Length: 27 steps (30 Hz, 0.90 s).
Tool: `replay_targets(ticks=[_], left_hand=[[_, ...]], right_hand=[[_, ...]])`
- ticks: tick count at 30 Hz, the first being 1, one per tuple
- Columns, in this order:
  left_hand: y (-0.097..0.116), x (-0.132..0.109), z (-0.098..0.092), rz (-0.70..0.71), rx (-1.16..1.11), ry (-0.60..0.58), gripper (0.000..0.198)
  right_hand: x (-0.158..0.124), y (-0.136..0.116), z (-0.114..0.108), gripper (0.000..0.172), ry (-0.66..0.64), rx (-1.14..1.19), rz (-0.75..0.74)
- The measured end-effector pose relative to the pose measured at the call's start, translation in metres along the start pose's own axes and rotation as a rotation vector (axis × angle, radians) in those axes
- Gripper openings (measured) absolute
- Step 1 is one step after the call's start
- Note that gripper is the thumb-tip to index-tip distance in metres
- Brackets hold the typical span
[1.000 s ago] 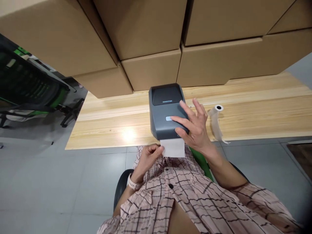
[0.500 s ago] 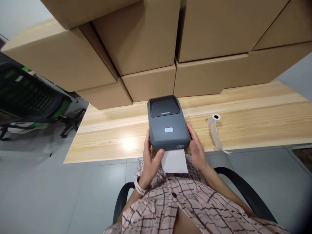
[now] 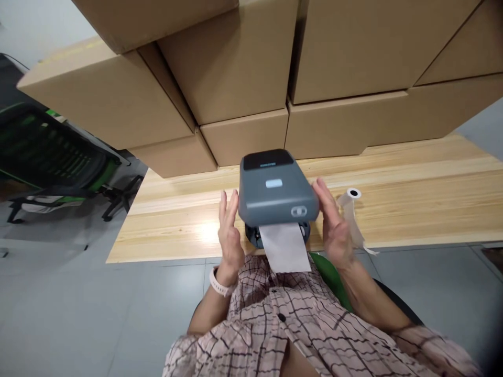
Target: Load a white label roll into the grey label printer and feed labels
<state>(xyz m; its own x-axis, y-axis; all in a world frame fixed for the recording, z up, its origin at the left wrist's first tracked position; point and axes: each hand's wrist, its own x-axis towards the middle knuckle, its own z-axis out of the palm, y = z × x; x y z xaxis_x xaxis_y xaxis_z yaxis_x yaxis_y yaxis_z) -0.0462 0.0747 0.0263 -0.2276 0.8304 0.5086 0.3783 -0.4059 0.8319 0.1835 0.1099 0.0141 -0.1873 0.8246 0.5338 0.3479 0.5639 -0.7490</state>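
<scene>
A dark grey label printer [image 3: 277, 191] stands near the table's front edge, its lid raised at the front and a gap showing the dark inside below. A strip of white paper [image 3: 286, 248] hangs out of the front gap over the table edge. Beside the printer's left side is my left hand [image 3: 231, 235], fingers straight and pointing up, fingertips close to the lid. On the other side, my right hand [image 3: 336, 228] has its fingers stretched out along the lid's right edge. Whether the fingertips touch the lid I cannot tell. Neither hand is wrapped round anything.
A small paper roll [image 3: 353, 193] with an unwound tail lies on the wooden table [image 3: 176, 217] to the right. Stacked cardboard boxes [image 3: 243, 136] stand along the back. A black and green office chair [image 3: 58, 157] is at the left.
The printer's lid has come up at the front, opening a gap above the base. Both hands have moved from gripping the sides to flat, outstretched fingers beside it.
</scene>
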Motion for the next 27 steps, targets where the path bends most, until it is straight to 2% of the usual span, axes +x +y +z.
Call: replay_targets(ticks=[3,5,7,10,12,16,18,20,22,24,25,27], left_hand=[[-0.009,0.052,-0.002,0.021,-0.057,0.000,0.056],[-0.021,0.079,-0.002,-0.040,-0.120,0.011,0.057],[-0.035,0.091,0.000,-0.163,-0.117,-0.067,0.068],[-0.053,0.086,0.006,-0.354,-0.133,-0.242,0.086],[-0.059,0.075,0.009,-0.400,-0.201,-0.335,0.094],[-0.054,0.063,0.012,-0.446,-0.238,-0.393,0.104],[-0.045,0.065,0.010,-0.483,-0.102,-0.400,0.100],[-0.034,0.068,0.006,-0.500,0.172,-0.424,0.088],[-0.024,0.071,0.003,-0.495,0.453,-0.458,0.074],[-0.016,0.074,0.002,-0.488,0.598,-0.494,0.066],[-0.014,0.074,0.001,-0.483,0.619,-0.507,0.064],[-0.012,0.076,0.002,-0.461,0.620,-0.529,0.059]], right_hand=[[0.051,-0.011,-0.006,0.081,0.070,-0.032,-0.093],[0.086,-0.016,-0.008,0.082,0.074,-0.133,-0.127],[0.117,-0.018,-0.009,0.085,0.071,-0.255,-0.138],[0.154,-0.017,-0.011,0.085,0.042,-0.416,-0.128],[0.174,-0.011,-0.011,0.081,0.005,-0.475,-0.112],[0.205,0.001,-0.003,0.079,-0.018,-0.514,-0.077],[0.212,0.000,0.001,0.079,-0.018,-0.521,-0.032],[0.208,-0.008,0.000,0.083,-0.006,-0.565,-0.006],[0.194,-0.019,-0.004,0.084,0.051,-0.629,-0.044],[0.174,-0.029,-0.010,0.072,0.088,-0.642,-0.131],[0.164,-0.032,-0.011,0.063,0.049,-0.616,-0.170],[0.148,-0.033,-0.011,0.049,-0.190,-0.532,-0.210]])
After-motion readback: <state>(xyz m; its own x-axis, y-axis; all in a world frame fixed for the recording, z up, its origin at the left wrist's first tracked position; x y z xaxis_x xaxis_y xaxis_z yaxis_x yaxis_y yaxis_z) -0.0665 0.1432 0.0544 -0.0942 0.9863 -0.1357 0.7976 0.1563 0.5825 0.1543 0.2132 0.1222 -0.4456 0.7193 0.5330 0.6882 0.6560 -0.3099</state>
